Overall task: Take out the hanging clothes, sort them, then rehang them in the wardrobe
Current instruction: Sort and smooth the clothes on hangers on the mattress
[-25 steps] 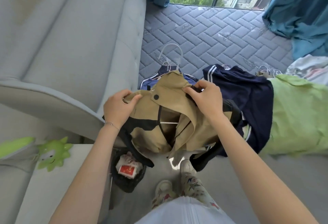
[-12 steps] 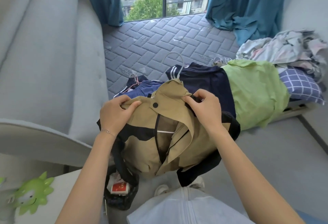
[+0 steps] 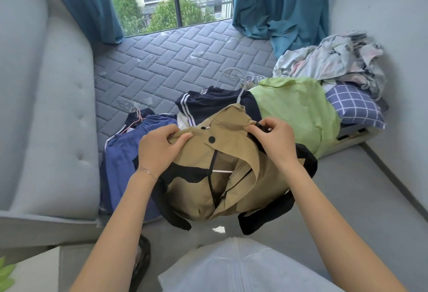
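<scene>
the left hand grips the left shoulder of a tan jacket with black sleeves, and the right hand pinches its collar on the other side. the jacket is on a white hanger, held up over the near edge of the quilted mattress. a blue garment, a navy striped one and a green one lie on the mattress just behind it.

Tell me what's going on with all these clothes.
A person's left hand and right hand each grip the shoulders of a tan-and-black jacket on a white hanger, held at the mattress edge. Blue track bottoms, a navy striped garment and a green garment lie on the mattress behind it.
</scene>
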Demonstrator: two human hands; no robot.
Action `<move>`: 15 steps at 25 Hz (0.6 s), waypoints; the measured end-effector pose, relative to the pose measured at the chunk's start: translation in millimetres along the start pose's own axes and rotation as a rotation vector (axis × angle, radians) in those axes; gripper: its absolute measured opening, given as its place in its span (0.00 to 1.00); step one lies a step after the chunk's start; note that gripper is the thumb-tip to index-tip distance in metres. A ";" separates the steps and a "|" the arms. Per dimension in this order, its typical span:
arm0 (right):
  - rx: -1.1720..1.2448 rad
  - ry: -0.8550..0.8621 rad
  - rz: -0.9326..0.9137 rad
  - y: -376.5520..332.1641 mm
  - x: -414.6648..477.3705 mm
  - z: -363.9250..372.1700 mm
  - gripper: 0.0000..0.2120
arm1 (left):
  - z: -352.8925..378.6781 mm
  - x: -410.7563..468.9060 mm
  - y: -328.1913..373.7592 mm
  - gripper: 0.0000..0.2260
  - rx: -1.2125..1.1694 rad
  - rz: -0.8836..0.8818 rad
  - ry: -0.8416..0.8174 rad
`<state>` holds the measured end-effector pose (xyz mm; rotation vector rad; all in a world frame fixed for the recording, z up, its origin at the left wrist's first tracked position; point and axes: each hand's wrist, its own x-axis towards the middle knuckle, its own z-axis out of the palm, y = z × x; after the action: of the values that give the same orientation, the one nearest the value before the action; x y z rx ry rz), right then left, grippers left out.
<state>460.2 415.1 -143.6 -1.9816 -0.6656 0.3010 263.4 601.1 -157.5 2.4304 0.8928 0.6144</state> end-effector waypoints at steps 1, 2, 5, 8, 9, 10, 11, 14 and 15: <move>-0.003 0.012 0.010 8.4 8.7 -17.2 0.17 | 13.8 6.1 16.7 0.11 -0.008 0.003 -0.011; -0.009 0.021 0.019 15.5 16.7 -32.6 0.18 | 26.4 12.2 32.1 0.11 -0.016 0.006 -0.018; -0.070 0.053 0.028 35.4 44.4 -76.1 0.19 | 64.4 33.7 72.5 0.11 -0.048 0.002 -0.027; -0.123 0.095 0.022 52.7 77.5 -110.3 0.19 | 100.7 62.7 102.1 0.13 -0.054 0.024 -0.060; -0.131 0.107 0.025 57.5 90.4 -120.3 0.19 | 112.3 74.0 110.5 0.14 -0.059 0.025 -0.068; -0.138 0.116 0.030 62.5 104.0 -129.7 0.19 | 123.8 86.1 118.1 0.15 -0.067 0.024 -0.076; -0.145 0.121 0.033 67.5 118.8 -138.9 0.19 | 135.7 99.3 124.7 0.16 -0.070 0.027 -0.081; -0.210 0.114 0.049 82.8 164.6 -160.4 0.18 | 169.5 140.5 140.0 0.16 -0.120 0.038 -0.084; -0.235 0.113 0.057 87.6 178.7 -164.8 0.18 | 179.4 154.5 144.7 0.15 -0.154 0.028 -0.091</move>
<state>713.0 363.8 -128.1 -2.2261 -0.5945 0.1490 537.0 559.8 -178.8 2.3157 0.7480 0.5562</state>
